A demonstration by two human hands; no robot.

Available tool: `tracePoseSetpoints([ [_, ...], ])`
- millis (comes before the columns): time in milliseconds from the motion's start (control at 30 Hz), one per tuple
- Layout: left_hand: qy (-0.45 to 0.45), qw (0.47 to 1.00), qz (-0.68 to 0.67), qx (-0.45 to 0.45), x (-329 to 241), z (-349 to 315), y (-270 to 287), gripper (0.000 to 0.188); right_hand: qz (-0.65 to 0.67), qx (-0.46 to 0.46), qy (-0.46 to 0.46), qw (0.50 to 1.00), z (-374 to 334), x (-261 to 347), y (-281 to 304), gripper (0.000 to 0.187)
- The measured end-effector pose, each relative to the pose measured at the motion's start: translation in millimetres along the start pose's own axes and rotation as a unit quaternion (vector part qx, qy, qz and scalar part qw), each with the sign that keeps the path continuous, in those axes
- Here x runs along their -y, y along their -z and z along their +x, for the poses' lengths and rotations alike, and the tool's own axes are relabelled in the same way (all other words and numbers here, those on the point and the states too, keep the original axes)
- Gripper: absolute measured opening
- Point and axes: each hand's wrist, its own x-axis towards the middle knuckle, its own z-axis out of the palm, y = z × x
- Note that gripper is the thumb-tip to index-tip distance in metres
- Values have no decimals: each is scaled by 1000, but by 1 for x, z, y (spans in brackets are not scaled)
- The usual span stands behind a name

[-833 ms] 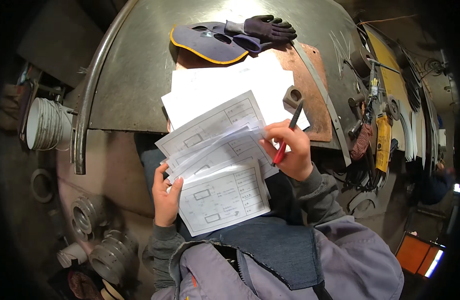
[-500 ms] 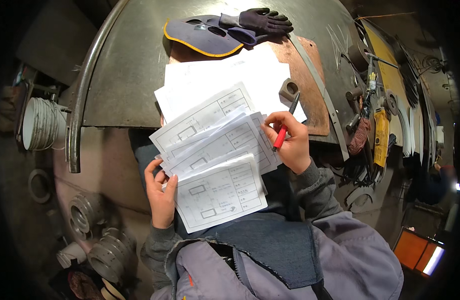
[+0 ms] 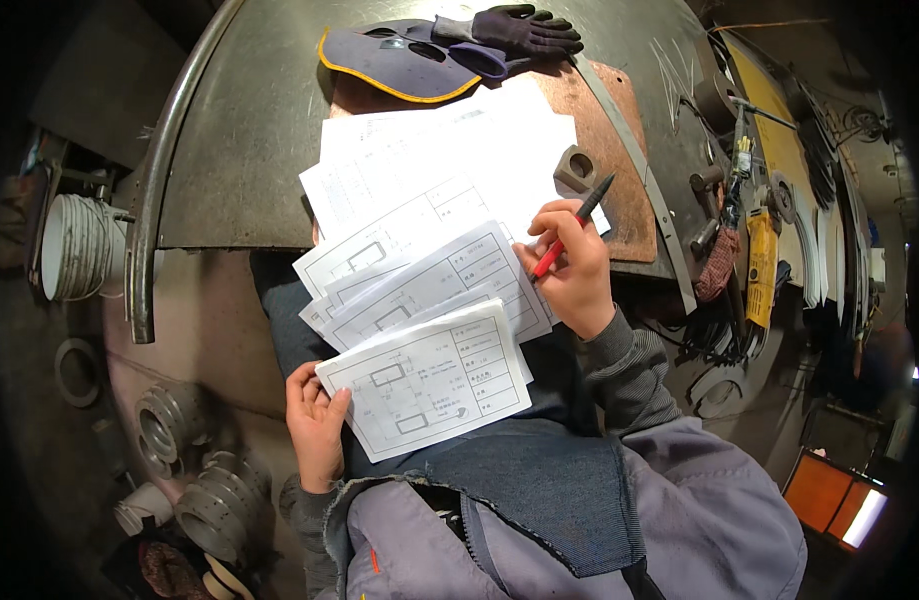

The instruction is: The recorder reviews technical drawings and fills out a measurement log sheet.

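My left hand [image 3: 314, 425] pinches the left edge of a small stack of white drawing sheets [image 3: 449, 400] above my lap, thumb on top. These sheets carry outlined rectangles and a column of boxes. In my right hand [image 3: 579, 275] is a red marker [image 3: 549, 258], its dark end pointing up and to the right. The right fingertips also lie at the right edge of further fanned drawing sheets [image 3: 479, 262], which overlap behind the front stack. More white papers [image 3: 419, 150] spread over the bench beyond, washed out by bright light. Beside them sits a metal block with a round hole [image 3: 576, 167].
A welding mask [image 3: 389, 65] and dark work gloves [image 3: 524, 32] lie at the back of the metal bench [image 3: 229, 180]. A long flat metal strip [image 3: 634, 160] rests at the right, near a yellow power tool [image 3: 761, 265]. Metal rings [image 3: 214, 510] stand on the floor at left.
My left hand has moved slightly down and left, and the front stack's left edge sits further left. The marker has tilted rightward in my right hand. The whole view has shifted slightly.
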Motion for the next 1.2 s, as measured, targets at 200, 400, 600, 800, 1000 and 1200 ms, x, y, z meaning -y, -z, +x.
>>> tracePoseSetpoints([
  [200,44,998,27,31,2,-4,6,37,-21,46,61,997,0,6,6,21],
  [400,10,978,201,60,0,-3,6,31,-11,99,-42,994,-1,14,-8,26],
  [600,-118,976,171,67,16,9,-25,40,5,118,-27,993,-1,-20,11,35],
  [800,-145,977,155,35,26,0,-14,40,23,115,1,993,2,-20,-11,26],
  [1000,-130,977,105,134,25,12,-25,37,-30,63,-31,997,-10,-22,12,20],
  [1200,-66,977,119,164,-3,-15,13,28,34,95,-44,994,10,3,-29,18],
])
